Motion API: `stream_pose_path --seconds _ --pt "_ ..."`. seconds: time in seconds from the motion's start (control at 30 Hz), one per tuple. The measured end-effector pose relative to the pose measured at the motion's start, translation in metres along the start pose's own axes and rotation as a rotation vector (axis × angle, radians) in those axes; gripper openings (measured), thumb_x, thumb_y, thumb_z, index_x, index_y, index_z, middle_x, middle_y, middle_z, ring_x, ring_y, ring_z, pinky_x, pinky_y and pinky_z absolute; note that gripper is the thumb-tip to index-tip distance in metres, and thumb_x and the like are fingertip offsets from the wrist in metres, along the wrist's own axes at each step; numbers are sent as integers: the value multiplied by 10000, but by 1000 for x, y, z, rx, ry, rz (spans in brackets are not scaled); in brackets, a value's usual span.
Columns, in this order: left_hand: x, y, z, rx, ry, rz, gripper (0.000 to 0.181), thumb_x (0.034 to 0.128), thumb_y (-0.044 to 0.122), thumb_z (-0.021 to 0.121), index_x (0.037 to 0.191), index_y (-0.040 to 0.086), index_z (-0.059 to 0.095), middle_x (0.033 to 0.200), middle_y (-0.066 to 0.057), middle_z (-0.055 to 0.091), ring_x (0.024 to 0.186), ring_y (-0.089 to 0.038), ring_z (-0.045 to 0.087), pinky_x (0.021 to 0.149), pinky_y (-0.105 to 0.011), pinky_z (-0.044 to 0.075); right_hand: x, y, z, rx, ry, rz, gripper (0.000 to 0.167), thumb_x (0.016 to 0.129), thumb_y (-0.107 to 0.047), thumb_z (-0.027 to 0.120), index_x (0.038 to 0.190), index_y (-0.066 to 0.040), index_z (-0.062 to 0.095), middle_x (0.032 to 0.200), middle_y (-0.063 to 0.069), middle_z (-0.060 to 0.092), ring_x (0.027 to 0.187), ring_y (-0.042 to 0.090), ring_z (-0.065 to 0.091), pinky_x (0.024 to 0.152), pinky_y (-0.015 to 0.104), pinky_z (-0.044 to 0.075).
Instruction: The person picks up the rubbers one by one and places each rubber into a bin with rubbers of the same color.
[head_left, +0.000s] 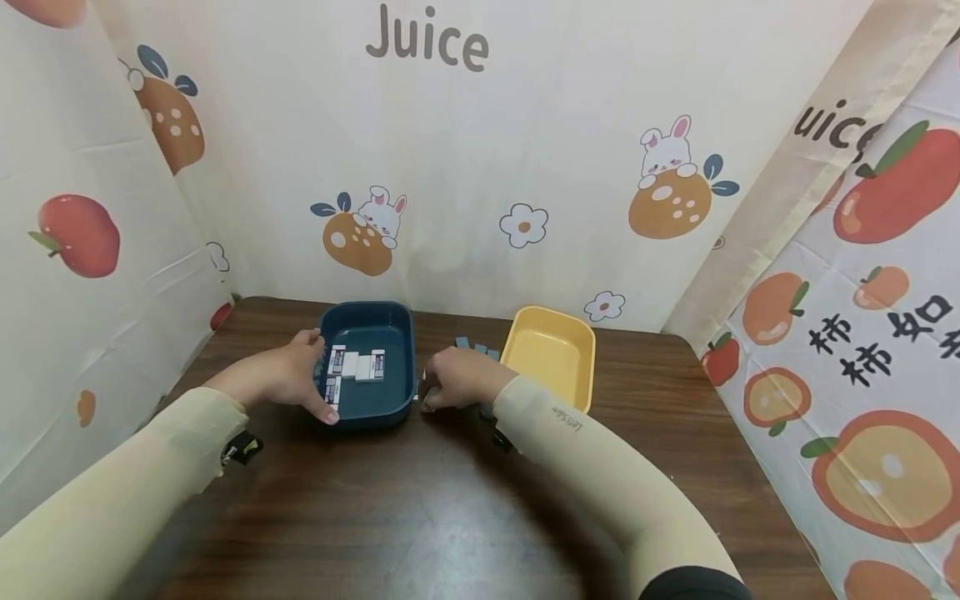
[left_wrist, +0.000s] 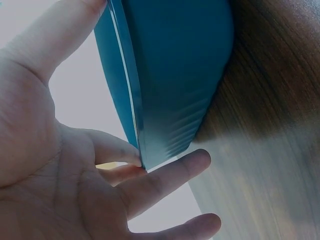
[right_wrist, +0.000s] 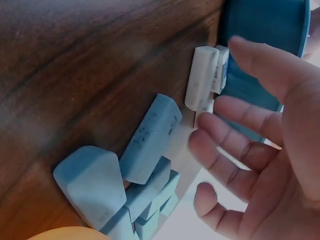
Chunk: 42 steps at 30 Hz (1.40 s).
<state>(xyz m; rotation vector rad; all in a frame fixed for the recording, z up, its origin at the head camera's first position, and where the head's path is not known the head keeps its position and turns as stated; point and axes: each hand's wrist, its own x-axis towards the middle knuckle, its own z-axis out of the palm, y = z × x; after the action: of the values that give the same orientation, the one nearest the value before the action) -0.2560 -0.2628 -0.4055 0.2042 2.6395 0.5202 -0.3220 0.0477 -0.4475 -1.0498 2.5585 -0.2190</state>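
Near my spread right hand point(right_wrist: 285, 160), one white block point(right_wrist: 201, 80) lies lengthwise along one blue tray point(head_left: 367, 317) holding three labelled blocks point(head_left: 377, 365); my left hand point(head_left: 288, 373), wide, touches the tray.

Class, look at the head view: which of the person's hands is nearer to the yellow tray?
Right. The right hand is just left of the yellow tray, between it and the blue tray; the left hand is at the blue tray's outer left side, farther away.

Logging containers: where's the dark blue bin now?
In the head view, the dark blue bin sits left of centre on the table, between left hand and right hand.
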Motion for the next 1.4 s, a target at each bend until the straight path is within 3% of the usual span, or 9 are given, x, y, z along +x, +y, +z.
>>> stream_pose_path --seconds 0.1,0.37,0.67,0.87,1.17,1.4 --pt "0 -1 1 0 4 1 1564 699 595 1066 1734 -156 165 1811 -401 47 1462 -656 412 1180 -841 454 0 -3 2 10 -9 43 253 975 -428 892 1013 -190 817 819 -55 755 688 131 668 641 289 576" --pt "1 -2 3 -12 7 -7 1557 706 583 1069 1743 -139 158 1818 -390 43 1462 -644 419 1178 -831 466 3 -3 7 -11 13 54 109 962 -238 878 1061 -197 860 890 -57 784 716 151 681 659 302 600" --pt "2 -2 2 -3 10 3 1546 710 586 1066 1728 -163 176 1809 -403 56 1470 -658 415 1185 -830 457 4 3 1 4 -15 98 43 953 -205 839 969 -165 834 807 -8 752 651 162 662 601 312 562" --pt "0 -1 2 -1 13 6 1543 711 584 1065 1721 -174 180 1806 -411 58 1468 -663 415 1184 -831 457 -2 0 -12 -34 65 102 201 935 -254 863 1110 -154 862 1010 -14 801 769 155 671 712 313 596" --pt "-2 0 2 -14 16 11 1525 726 564 1066 1718 -181 179 1803 -420 53 1470 -668 409 1188 -833 451 -4 -2 -29 78 206 228 305 985 -377 826 1203 -164 821 1075 -22 787 888 184 717 808 346 647" --pt "-3 2 1 -24 15 19 1519 728 565 1063 1712 -189 186 1798 -423 46 1475 -674 399 1195 -831 446 1 -12 -39 124 315 188 339 1017 -349 818 1282 -137 818 1192 12 803 976 183 711 900 345 679"
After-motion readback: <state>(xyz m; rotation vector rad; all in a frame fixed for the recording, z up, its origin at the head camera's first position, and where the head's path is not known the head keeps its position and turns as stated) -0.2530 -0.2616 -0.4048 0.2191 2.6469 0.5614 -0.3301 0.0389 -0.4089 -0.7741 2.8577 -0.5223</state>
